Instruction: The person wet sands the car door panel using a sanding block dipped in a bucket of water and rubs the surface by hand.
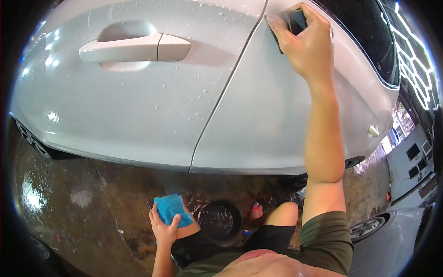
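My right hand (310, 48) is stretched far forward, its fingers and thumb closed round a dark flat pad (296, 21). It presses the pad to the silver car's rear panel (258, 106), just right of the seam beside the door. What exactly the pad is made of is hard to tell. Low down near my knee, my left hand (165, 231) grips a blue cloth (174, 208), folded into a thick square. Water drops dot the door (152, 115) around its handle (121, 49).
Beside my foot, a round black bucket (219, 222) holds liquid. Wet, stained concrete floor (87, 198) runs below the car. A dark side window (364, 32) lies past my right hand. Another grey car (392, 240) stands behind on the right, under bright hexagonal lights (413, 60).
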Available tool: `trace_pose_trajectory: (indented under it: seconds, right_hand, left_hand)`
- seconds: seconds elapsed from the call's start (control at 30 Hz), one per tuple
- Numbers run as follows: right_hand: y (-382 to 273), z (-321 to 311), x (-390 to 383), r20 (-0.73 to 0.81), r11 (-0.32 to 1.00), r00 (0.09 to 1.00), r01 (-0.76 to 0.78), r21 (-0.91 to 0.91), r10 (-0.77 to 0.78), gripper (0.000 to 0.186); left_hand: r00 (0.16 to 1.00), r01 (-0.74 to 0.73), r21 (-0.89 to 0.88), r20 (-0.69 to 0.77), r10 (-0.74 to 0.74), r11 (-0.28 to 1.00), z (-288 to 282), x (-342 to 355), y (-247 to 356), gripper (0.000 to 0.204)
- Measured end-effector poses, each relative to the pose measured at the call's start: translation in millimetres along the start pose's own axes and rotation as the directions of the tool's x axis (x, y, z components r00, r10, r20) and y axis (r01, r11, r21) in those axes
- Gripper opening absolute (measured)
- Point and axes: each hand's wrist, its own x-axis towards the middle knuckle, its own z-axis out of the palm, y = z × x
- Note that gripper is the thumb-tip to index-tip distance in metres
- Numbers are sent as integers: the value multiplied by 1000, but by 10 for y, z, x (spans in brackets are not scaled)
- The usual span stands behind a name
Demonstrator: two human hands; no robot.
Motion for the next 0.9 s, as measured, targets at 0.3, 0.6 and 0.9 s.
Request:
trace_pose_trajectory:
  seconds: [0.3,0.6,0.9]
  right_hand:
    - [-110,-69,174,137,986,977,-156,-55,162,29]
    - [19,-19,119,89,986,991,115,-119,-105,27]
    - [-380,-116,236,273,919,880,-392,-46,389,27]
  left_hand:
    - [1000,-28,-5,13,28,1000,35,17,-28,99]
    - [1000,-26,-5,11,26,1000,12,16,37,98]
    - [1000,-17,-13,1,17,1000,-9,-22,-38,97]
